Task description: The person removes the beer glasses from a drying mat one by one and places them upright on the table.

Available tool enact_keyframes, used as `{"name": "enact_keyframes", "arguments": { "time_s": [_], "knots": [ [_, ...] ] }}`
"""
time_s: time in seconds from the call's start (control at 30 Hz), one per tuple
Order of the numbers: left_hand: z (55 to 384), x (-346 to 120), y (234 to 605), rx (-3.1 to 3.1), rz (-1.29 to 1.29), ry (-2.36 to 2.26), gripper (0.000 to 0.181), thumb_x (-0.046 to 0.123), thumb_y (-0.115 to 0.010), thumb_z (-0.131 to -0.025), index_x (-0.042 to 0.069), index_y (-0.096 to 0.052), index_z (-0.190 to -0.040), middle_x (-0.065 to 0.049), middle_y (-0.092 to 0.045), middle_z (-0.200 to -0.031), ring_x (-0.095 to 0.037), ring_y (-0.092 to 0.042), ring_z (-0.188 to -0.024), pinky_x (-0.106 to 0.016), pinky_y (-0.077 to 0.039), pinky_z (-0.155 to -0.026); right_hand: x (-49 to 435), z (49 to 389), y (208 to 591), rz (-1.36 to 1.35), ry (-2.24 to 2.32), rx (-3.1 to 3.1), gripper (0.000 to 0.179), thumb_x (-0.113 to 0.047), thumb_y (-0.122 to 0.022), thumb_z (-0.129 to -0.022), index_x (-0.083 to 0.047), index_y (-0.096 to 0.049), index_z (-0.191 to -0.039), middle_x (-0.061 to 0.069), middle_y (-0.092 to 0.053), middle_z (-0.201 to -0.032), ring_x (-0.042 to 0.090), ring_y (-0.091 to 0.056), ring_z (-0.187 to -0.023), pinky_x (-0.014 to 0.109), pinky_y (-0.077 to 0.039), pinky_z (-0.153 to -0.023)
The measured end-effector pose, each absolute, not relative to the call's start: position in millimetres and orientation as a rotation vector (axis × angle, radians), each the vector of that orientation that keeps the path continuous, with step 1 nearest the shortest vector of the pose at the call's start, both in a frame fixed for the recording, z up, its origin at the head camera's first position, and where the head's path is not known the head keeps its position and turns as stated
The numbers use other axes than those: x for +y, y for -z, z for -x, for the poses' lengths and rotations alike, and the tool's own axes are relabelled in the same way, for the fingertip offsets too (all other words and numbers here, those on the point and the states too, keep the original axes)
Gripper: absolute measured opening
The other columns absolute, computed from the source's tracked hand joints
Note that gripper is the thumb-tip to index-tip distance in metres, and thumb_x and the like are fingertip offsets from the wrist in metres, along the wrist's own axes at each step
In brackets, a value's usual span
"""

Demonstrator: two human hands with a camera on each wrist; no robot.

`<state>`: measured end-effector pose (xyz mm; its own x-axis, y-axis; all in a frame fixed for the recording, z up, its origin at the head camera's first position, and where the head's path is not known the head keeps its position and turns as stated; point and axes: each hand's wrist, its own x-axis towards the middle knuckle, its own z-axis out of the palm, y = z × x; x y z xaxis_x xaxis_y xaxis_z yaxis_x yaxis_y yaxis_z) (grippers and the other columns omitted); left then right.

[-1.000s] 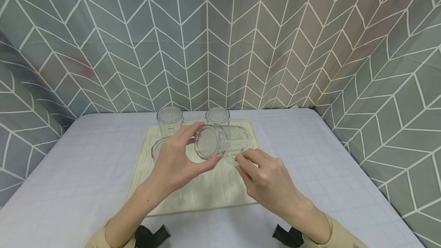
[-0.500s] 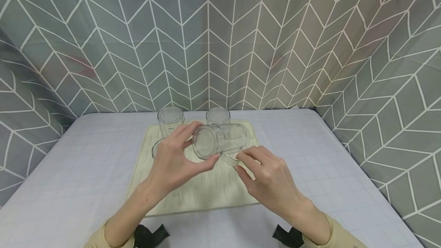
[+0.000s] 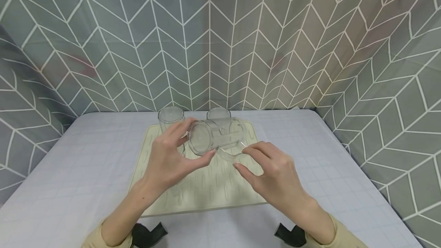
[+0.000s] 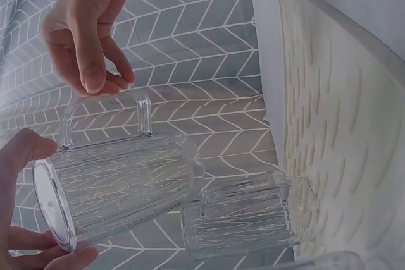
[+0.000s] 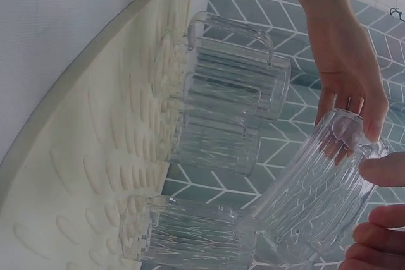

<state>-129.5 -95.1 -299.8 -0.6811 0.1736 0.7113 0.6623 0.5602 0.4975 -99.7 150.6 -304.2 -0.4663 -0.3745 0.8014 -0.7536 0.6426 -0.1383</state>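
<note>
A clear glass mug (image 3: 220, 133) is held tilted on its side above the mat, its handle (image 3: 231, 155) facing down toward the right hand. My left hand (image 3: 169, 152) grips one round end of it between thumb and fingers. My right hand (image 3: 275, 169) is at the handle, thumb and forefinger parted, fingertips close to or touching it. In the left wrist view, the right hand's fingertips lie right at the handle (image 4: 104, 102). Whether they touch is unclear.
A cream ribbed drying mat (image 3: 206, 198) lies on a white-covered table (image 3: 86, 163). On it stand a back left mug (image 3: 170, 116), a back right mug (image 3: 218, 113) and another mug (image 5: 190, 235), mostly hidden by the left hand in the head view. A patterned curtain (image 3: 220, 41) hangs behind.
The held mug has moved slightly left and up with my left hand. My right hand's thumb and forefinger, which pinched the handle, have spread apart.
</note>
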Motion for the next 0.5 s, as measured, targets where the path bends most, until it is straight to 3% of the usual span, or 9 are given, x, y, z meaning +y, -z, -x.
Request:
{"name": "enact_keyframes", "arguments": {
  "time_s": [0.2, 0.5],
  "knots": [
    [130.3, -97.2, 299.0, -2.162, 0.652, 1.044, 0.070, 0.031, -0.090, -0.067, 0.007, -0.063, -0.127, -0.004, -0.067, -0.116, -0.016, -0.066, -0.106, -0.028, -0.062, -0.077, 151.6, 101.8, 303.5, -0.833, -0.703, -2.092, 0.021, -0.019, -0.084, -0.078, -0.006, -0.073, -0.090, 0.001, -0.070, -0.084, 0.018, -0.069, -0.075, 0.033, -0.059, -0.067],
    [130.9, -99.3, 299.0, -2.103, 0.638, 1.044, 0.071, 0.029, -0.090, -0.066, 0.009, -0.063, -0.129, -0.002, -0.067, -0.115, -0.014, -0.065, -0.106, -0.028, -0.062, -0.077, 151.1, 105.3, 303.9, -0.815, -0.745, -2.094, 0.018, -0.016, -0.085, -0.073, -0.012, -0.075, -0.087, -0.007, -0.072, -0.083, 0.008, -0.068, -0.073, 0.024, -0.058, -0.064]
  ]
}}
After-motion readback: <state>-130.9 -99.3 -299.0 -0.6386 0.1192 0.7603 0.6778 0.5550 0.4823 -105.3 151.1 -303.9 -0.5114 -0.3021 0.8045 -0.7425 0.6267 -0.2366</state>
